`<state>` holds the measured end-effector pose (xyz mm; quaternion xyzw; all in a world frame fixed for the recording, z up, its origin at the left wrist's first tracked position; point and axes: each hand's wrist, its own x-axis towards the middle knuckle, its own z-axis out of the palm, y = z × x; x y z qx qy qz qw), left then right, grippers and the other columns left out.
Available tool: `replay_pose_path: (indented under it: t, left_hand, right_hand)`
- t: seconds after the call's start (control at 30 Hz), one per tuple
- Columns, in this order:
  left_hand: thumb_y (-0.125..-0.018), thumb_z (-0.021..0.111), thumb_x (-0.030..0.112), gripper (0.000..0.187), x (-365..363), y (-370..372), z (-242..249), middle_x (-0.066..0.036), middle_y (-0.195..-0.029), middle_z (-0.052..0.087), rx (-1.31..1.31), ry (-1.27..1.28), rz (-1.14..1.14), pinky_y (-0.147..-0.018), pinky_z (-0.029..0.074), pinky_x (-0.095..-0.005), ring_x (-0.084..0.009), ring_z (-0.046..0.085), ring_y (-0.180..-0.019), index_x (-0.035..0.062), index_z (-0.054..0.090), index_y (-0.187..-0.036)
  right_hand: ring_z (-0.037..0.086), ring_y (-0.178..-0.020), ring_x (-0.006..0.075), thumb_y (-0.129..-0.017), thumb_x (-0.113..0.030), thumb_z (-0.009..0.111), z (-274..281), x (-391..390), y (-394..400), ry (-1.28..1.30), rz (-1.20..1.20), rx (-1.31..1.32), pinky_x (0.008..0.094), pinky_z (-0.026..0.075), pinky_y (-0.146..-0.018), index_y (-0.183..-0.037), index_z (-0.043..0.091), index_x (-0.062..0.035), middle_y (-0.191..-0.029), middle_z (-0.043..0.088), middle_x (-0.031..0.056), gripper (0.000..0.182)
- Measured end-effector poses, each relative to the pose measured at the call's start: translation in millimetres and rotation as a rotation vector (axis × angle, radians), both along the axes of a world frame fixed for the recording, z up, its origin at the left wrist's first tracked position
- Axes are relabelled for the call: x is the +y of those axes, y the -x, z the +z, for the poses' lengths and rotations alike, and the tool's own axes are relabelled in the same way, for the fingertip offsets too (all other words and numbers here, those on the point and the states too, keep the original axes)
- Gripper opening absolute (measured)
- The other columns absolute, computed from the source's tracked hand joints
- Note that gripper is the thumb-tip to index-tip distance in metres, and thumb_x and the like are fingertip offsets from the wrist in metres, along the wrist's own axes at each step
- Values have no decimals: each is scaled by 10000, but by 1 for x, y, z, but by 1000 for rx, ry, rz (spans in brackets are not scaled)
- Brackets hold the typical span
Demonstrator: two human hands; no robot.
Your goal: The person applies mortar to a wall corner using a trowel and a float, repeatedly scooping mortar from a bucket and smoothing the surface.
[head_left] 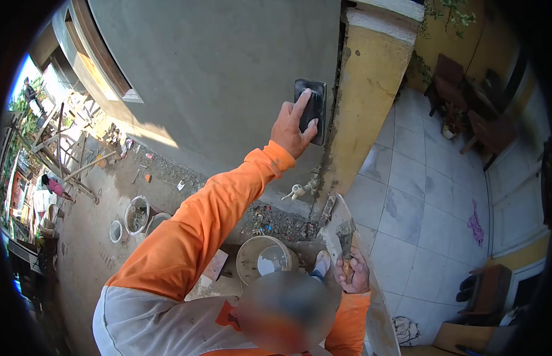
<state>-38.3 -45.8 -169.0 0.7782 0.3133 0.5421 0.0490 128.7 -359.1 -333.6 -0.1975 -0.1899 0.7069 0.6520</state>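
Observation:
My left hand (293, 127) grips a black plastering float (316, 111), flat against the grey plastered wall (228, 65) near its right-hand corner. The index finger and thumb lie over the float's dark body. Lower down, my right hand (354, 272) is wrapped round the wooden handle of a trowel (345, 234). Grey mortar coats the trowel's blade, which points away from me. Beside it runs the narrow top of a low wall (380, 311). A pale tap (296, 191) sticks out from the wall's foot below the float.
A bucket (247, 258) with liquid inside stands near my foot. Smaller buckets (137, 215) sit on the ground to the left. A yellow pillar (371, 89) borders the plaster. Chairs (448, 83) stand on the tiled floor (406, 219). Wooden poles (62, 142) and other people are farther left.

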Motion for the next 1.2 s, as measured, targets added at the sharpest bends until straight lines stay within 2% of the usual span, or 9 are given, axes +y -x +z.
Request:
replay_pose_path:
  t: [0.07,0.17,0.37,0.7,0.77,1.2]
  left_hand:
    - [-801,711,146,704,16,-12,1,-90,-883,475,35,-78,33,-648,483,-342,-227,511,-705,193,408,-1435]
    - [-806,710,150,702,28,-18,6,-92,-881,475,44,-62,42,-644,477,-351,-233,515,-713,198,405,-1436]
    - [-813,713,153,696,39,-21,4,-99,-900,491,52,-120,36,-646,473,-368,-259,521,-722,203,405,-1435]
    - [-810,726,152,716,42,-26,2,-102,-907,496,64,-113,49,-652,480,-367,-264,530,-729,208,393,-1441]
    - [-810,728,152,722,43,-26,2,-99,-905,493,58,-112,38,-647,479,-367,-260,527,-724,211,389,-1445]
    - [-801,739,149,746,45,-28,0,-103,-908,494,48,-123,49,-640,480,-369,-262,533,-719,217,378,-1451]
  right_hand:
    - [562,-575,203,-911,-222,607,-2,1,-13,20,-6,-10,282,448,-447,-1314,468,-63,-971,614,155,455]
    - [542,-551,181,-906,-251,627,0,-1,-23,57,-32,-55,267,433,-414,-1286,495,-83,-953,596,138,437]
    - [545,-555,184,-914,-242,621,-2,5,-27,81,10,-65,272,440,-430,-1302,487,-77,-968,602,143,442]
    - [554,-559,190,-910,-252,635,-6,5,-19,105,26,-83,277,443,-444,-1313,477,-71,-978,610,144,469]
    - [559,-584,183,-913,-248,616,-6,2,-19,89,27,-74,268,437,-460,-1331,444,-19,-978,601,152,507]
    - [553,-566,174,-911,-264,627,-6,-2,-12,100,-15,-95,262,423,-433,-1312,462,-14,-980,602,151,500]
